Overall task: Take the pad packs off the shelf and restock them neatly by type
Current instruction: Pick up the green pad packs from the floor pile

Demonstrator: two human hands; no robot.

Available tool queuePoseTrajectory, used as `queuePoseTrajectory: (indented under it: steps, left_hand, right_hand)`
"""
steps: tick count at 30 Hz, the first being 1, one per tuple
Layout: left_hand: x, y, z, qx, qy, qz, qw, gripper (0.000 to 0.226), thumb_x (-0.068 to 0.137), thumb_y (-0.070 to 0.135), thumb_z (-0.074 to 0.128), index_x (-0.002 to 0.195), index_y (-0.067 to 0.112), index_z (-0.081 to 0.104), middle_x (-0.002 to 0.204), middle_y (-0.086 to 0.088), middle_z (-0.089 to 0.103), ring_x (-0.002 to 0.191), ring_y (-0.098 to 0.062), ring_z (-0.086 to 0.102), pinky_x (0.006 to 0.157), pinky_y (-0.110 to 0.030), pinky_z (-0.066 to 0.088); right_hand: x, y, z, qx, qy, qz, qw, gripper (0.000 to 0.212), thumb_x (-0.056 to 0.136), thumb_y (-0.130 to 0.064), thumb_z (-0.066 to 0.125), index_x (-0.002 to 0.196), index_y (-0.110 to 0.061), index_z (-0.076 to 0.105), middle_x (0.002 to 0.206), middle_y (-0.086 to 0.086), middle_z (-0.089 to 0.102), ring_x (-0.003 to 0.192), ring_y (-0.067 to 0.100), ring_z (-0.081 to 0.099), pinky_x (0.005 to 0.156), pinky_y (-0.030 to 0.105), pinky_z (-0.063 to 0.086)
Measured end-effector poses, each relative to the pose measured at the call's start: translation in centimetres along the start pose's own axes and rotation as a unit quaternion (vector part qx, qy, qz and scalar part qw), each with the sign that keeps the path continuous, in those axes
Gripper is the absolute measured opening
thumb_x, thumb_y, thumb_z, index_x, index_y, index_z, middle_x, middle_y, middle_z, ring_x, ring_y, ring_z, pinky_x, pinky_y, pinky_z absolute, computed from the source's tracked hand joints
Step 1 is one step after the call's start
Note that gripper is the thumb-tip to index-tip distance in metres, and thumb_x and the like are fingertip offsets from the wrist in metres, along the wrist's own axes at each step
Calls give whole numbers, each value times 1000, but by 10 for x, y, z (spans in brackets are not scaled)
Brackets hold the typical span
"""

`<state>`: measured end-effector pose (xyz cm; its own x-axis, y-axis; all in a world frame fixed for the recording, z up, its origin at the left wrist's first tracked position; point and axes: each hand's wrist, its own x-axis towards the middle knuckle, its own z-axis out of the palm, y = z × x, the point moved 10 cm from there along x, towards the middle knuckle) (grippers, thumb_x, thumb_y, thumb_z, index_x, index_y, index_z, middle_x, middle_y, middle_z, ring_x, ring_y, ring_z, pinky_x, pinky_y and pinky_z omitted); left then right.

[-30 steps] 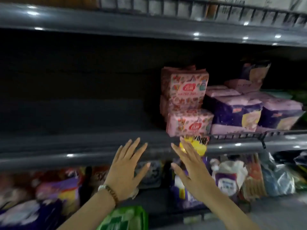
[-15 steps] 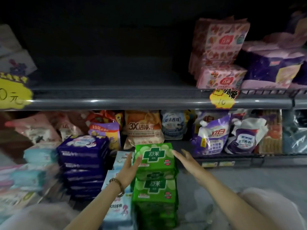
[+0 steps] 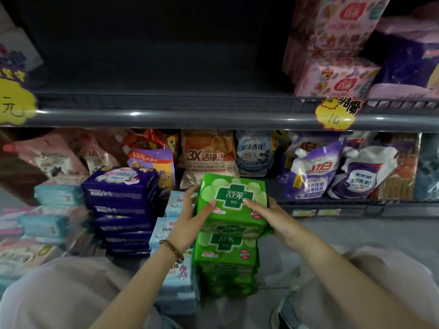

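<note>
- your left hand (image 3: 190,216) and right hand (image 3: 273,216) clamp the top green pack (image 3: 231,201) from both sides, thumbs on its face; a two-sided squeeze likely keeps the soft wrapper square.
- under the grip, the green stack (image 3: 225,264) stands on the floor, sorted by type.
- above the grip, the empty shelf (image 3: 166,100) awaits restocking.

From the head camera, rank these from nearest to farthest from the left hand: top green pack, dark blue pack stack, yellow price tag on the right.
1. Top green pack: held by the left hand.
2. Dark blue pack stack: to its left on the floor.
3. Yellow price tag: up right, on the shelf edge.
</note>
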<state>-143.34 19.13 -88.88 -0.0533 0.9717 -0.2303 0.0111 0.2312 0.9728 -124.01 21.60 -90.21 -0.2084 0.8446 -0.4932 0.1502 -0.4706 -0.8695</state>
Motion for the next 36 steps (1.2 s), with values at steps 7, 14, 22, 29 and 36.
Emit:
queuePoseTrajectory:
  steps: [7,14,22,29,36]
  left_hand:
    - [-26,-62,0,55,-62,-134,987,86,46,84,61,121,46,42,146,5,38,142,-21,22,117,-47,19]
    - [-27,-81,15,-145,-101,-208,962,73,74,45,73,135,14,49,117,-4,68,105,-20,65,88,-32,51]
    - [-33,-77,32,-153,-108,-203,961,66,80,49,68,136,21,47,119,-7,67,106,-24,66,81,-33,56]
    - [-42,-18,30,6,-162,-109,981,104,57,76,72,145,41,27,129,11,60,117,-14,58,105,-41,42]
    - [-27,173,46,9,-142,147,979,45,73,45,67,113,43,48,107,14,69,96,-3,67,76,-17,54]
  right_hand:
    - [-9,57,25,-71,-70,71,993,90,46,-70,82,122,-27,63,118,-2,69,107,17,66,100,41,49]
    - [-10,69,37,62,-79,126,987,63,69,-54,68,124,-24,60,112,5,72,104,21,68,89,36,54]
    - [-19,74,29,64,-57,140,987,77,61,-61,75,128,-26,56,114,7,71,108,26,66,102,48,46]
    - [-70,34,16,127,-58,79,987,54,73,-46,66,122,-23,61,112,7,71,104,25,68,97,42,50]
    - [-91,-130,-35,86,72,-196,974,102,37,-62,88,126,-23,57,111,1,72,102,22,69,91,44,54]
